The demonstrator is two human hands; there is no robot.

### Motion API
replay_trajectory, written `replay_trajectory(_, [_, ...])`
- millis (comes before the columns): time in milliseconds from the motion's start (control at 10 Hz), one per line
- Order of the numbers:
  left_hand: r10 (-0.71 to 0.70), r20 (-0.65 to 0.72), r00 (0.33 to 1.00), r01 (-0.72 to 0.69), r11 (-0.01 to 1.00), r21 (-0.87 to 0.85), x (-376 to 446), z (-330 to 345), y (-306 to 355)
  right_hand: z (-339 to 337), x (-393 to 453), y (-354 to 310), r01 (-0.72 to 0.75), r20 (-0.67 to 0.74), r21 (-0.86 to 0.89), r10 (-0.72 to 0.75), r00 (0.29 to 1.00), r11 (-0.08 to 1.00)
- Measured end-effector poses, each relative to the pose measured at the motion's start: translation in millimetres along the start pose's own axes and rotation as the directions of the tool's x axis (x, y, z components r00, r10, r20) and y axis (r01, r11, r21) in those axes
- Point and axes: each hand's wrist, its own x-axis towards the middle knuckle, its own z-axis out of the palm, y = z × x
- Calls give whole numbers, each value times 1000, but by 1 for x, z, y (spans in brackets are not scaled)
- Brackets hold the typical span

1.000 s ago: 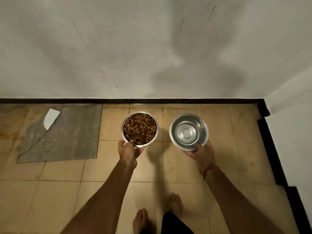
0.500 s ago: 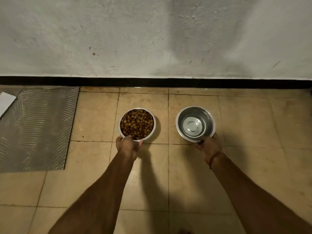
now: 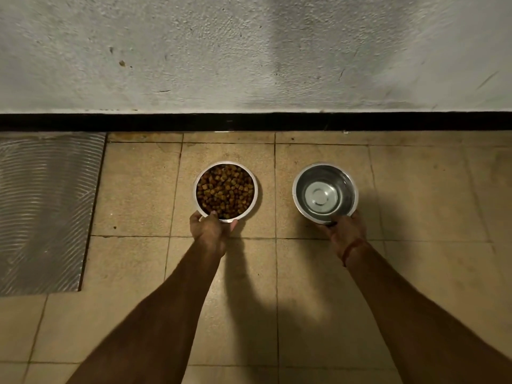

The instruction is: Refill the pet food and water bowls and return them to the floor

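Both arms are reaching forward and down, roughly parallel, toward two steel bowls near the foot of the wall.

Left hand (image 3: 210, 231): the forearm is running up from the lower left, wrist straight, back of the hand facing the camera. The fingers are curling around the near rim of the food bowl (image 3: 197, 200); the thumb is lying over the rim on the left, and one fingertip is showing at the right edge of the grip. The fingers are closing on the rim, not spreading.

The food bowl is holding brown kibble (image 3: 225, 191) almost to the rim. It is lying over a tan floor tile (image 3: 138, 189), a short way out from the black skirting (image 3: 249, 121). Whether its base is touching the floor, I cannot tell.

Right hand (image 3: 346, 231): the forearm is coming in from the lower right, with a red thread band (image 3: 353, 246) at the wrist. The fingers are gripping the near rim of the water bowl (image 3: 297, 206), pressed together; the fingertips are mostly hiding under the rim.

The water bowl is sitting to the right of the food bowl, apart from it, one tile joint between them. Its inside is looking shiny; the water level is unclear.

A grey ridged mat (image 3: 41, 212) is lying at far left against the skirting.
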Motion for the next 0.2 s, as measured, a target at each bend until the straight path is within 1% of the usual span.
replay_trajectory(100, [48, -27, 998, -47, 998, 42, 3, -3, -5, 0, -2, 3, 9, 10, -16, -9, 1000, 1000])
replay_trajectory(200, [148, -147, 978, -117, 973, 197, 10, -6, -10, -8, -6, 3, -44, 12, -28, 44, 999, 999])
